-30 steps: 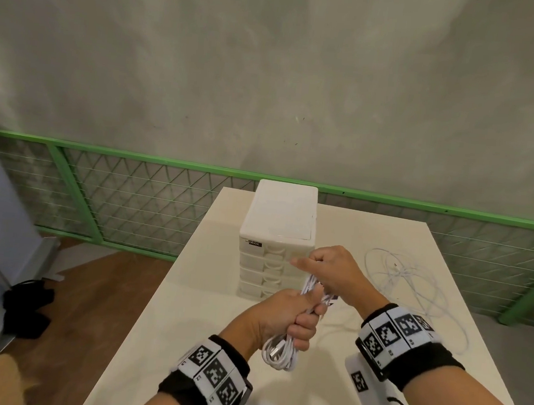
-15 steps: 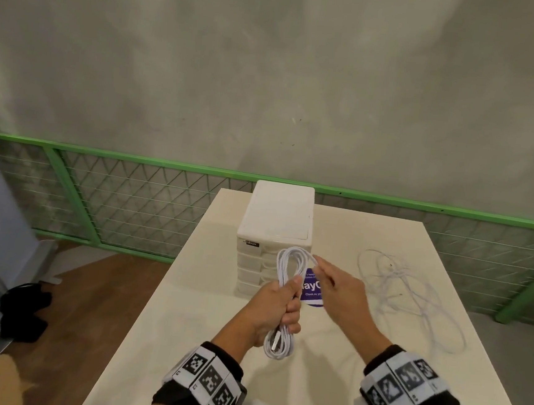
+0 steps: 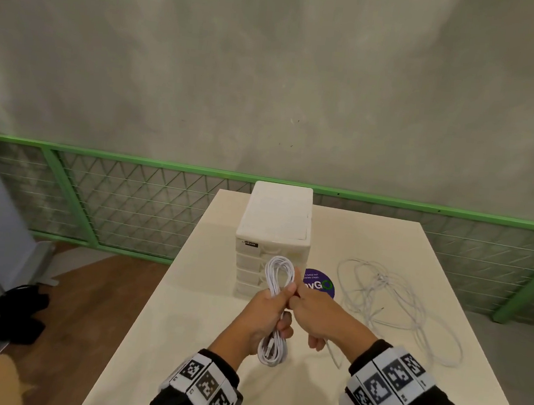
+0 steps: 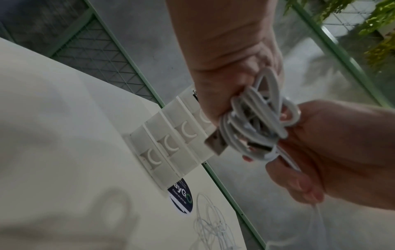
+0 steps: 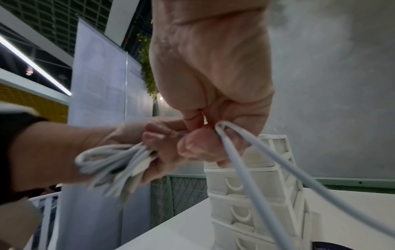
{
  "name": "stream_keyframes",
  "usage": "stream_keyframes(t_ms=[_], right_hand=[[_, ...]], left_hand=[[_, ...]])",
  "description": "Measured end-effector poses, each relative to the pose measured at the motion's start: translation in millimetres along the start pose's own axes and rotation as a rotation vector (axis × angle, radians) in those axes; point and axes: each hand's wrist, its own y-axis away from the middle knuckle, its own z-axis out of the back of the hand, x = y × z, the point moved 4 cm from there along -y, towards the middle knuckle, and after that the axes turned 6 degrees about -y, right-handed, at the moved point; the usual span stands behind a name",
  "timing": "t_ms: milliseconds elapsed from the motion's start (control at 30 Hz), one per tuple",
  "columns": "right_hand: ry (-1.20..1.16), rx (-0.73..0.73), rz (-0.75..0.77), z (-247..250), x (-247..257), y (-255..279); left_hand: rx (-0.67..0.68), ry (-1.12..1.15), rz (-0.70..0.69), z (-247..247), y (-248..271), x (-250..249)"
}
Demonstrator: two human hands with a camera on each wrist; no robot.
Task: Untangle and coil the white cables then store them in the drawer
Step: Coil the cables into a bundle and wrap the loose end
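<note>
**Coiled cable held up before the drawer unit**

Far to the left of both hands, on the wooden floor, lay a dark bundle (image 3: 20, 313); behind it ran a green mesh railing (image 3: 123, 209). The left hand (image 3: 265, 315) was clenched around the middle of a coiled white cable (image 3: 278, 276), loops sticking out above and below the fist, with a USB plug (image 4: 215, 143) poking from the lower loops. Straight beyond that hand stood the white drawer unit (image 3: 274, 232), all of its drawers closed, the coil's upper loops partly covering its front. The right hand (image 3: 320, 317) met the left at the coil, its fingers curled on a loose strand (image 5: 235, 160) of the same cable. Just past it, a purple sticker (image 3: 320, 283) sat on the table (image 3: 184, 324). Right of both hands, apart from them, sprawled the tangled thin white cables (image 3: 389, 306).
</note>
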Motion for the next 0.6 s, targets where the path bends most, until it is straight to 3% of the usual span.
stream_keyframes(t_ms=[133, 300, 500, 600], right_hand=[[-0.047, -0.045, 0.094, -8.9, 2.9, -0.4], [-0.164, -0.27, 0.242, -13.1, 5.9, -2.1], [-0.078, -0.158, 0.353, -20.9, -5.1, 4.8], [0.044, -0.168, 0.371, -16.6, -15.6, 5.6]], left_hand=[[-0.067, 0.081, 0.044, 8.2, -3.5, 3.3], [-0.082, 0.242, 0.094, 11.3, -6.8, 2.4], [-0.216, 0.308, 0.126, 33.7, -15.1, -8.0], [-0.262, 0.32, 0.096, 42.9, -20.1, -7.8]])
